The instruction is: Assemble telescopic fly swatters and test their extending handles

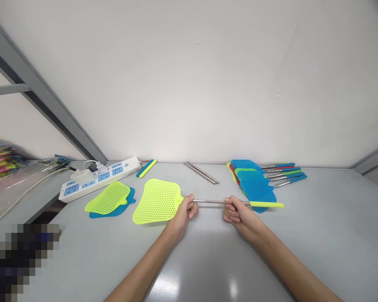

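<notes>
A yellow-green fly swatter (159, 201) with a metal rod and a yellow-green grip is held level above the table by both hands. My left hand (185, 212) is closed round the rod just beside the perforated head. Further right, my right hand (239, 214) pinches the rod near the grip, its fingers curled. Behind the grip lies a pile of fly swatters (258, 188) in blue, green and red, their handles pointing right. Two or more loose metal rods (201, 173) lie beyond my hands. To the left, a loose yellow-green swatter head (108, 199) overlaps a blue swatter head (126, 207).
A white power strip (97, 178) with plugs in it stands at the back left. Next to it lie a yellow-green grip (148, 168) and a blue one. Bagged colourful items (3, 163) are at far left, past a grey metal frame (47, 92). A white wall bounds the grey table (208, 256).
</notes>
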A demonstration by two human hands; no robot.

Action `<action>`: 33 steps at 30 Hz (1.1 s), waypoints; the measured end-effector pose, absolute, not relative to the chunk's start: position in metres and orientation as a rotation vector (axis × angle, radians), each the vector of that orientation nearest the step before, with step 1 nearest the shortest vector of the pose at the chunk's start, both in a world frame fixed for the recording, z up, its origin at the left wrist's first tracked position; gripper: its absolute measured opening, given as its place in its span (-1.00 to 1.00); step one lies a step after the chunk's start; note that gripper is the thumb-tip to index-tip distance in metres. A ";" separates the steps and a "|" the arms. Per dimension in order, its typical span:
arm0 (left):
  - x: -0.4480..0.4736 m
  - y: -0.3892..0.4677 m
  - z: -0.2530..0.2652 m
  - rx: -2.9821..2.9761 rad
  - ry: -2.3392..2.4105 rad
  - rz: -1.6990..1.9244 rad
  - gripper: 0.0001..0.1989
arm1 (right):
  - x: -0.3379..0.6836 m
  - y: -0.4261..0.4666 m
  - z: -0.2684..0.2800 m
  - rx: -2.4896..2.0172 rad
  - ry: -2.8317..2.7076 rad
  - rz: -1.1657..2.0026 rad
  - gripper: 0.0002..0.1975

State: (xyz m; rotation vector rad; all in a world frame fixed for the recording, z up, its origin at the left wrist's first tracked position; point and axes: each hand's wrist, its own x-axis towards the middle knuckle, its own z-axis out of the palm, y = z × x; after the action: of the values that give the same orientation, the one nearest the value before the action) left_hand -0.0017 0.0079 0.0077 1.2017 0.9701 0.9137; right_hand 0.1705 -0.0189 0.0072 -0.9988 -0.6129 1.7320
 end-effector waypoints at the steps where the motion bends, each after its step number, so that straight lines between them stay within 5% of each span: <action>1: -0.002 0.008 0.008 1.206 0.967 0.918 -0.53 | 0.171 -0.018 0.007 -0.994 -0.613 1.726 -0.69; 33: -0.003 0.011 0.002 1.040 0.945 1.087 -0.56 | 0.171 -0.021 0.003 -0.800 -0.586 1.861 -0.66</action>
State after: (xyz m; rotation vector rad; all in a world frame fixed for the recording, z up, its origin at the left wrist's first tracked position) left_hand -0.0033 0.0107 0.0016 1.0403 0.9451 1.0866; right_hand 0.1710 -0.0214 0.0026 -0.8004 -0.5864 1.8608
